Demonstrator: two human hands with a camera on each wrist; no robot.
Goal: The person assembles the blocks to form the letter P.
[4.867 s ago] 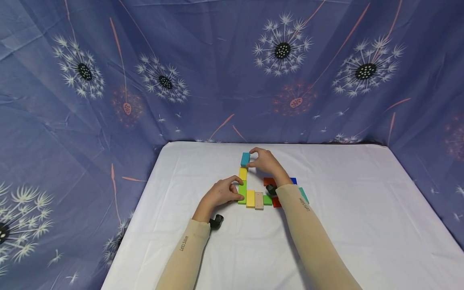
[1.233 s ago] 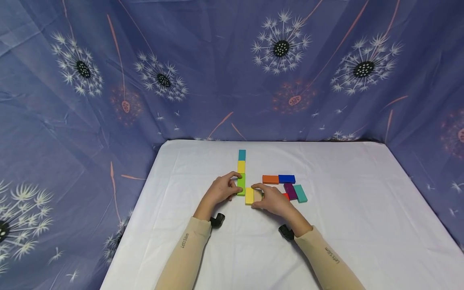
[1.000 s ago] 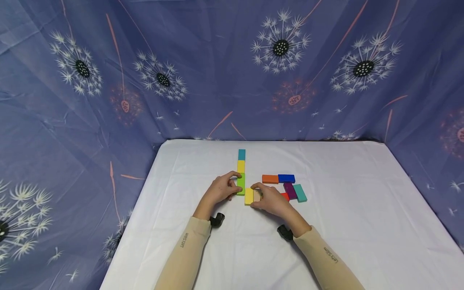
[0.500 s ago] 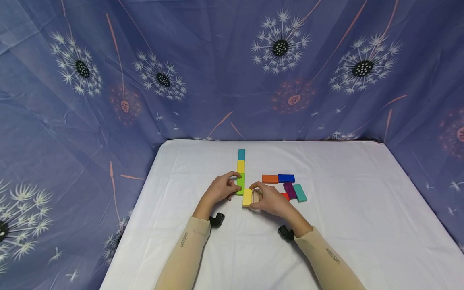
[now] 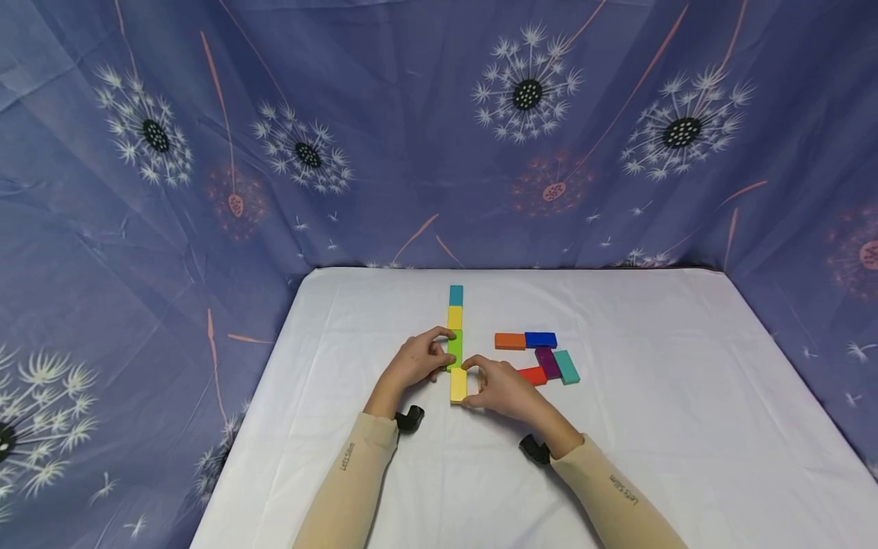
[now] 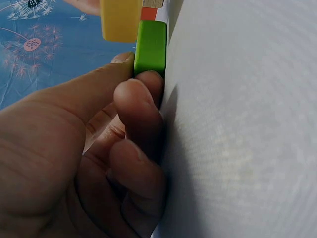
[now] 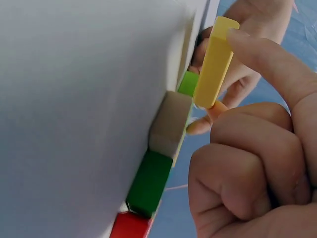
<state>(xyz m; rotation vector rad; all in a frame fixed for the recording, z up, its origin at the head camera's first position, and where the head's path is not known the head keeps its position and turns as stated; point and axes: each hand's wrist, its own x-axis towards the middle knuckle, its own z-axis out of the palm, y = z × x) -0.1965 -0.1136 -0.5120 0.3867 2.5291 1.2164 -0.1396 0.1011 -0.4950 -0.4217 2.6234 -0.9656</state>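
Observation:
My left hand (image 5: 417, 357) pinches a lime green block (image 5: 456, 347) between thumb and index finger, its block lying on the white cloth. Beyond it, in line, lie a yellow block (image 5: 455, 317) and a light blue block (image 5: 456, 295). Another yellow block (image 5: 458, 386) is pinched at its ends by my right hand (image 5: 507, 387), near the close end of the lime green one. Both wrist views show this yellow block (image 7: 215, 64) raised off the cloth. A plain wooden block (image 7: 172, 121) and a dark green block (image 7: 149, 183) sit beside the right hand, mostly hidden in the head view.
Right of my right hand lie red (image 5: 533, 375), purple (image 5: 547, 363) and teal (image 5: 566, 367) blocks. Behind them an orange block (image 5: 511, 341) touches a blue block (image 5: 541, 340). A patterned curtain (image 5: 411, 137) hangs behind the white-covered table (image 5: 357, 488).
Earlier my right hand set the light blue block at the row's far end. It then took the near yellow block, lifted it and moved it left and nearer. My left hand stays put.

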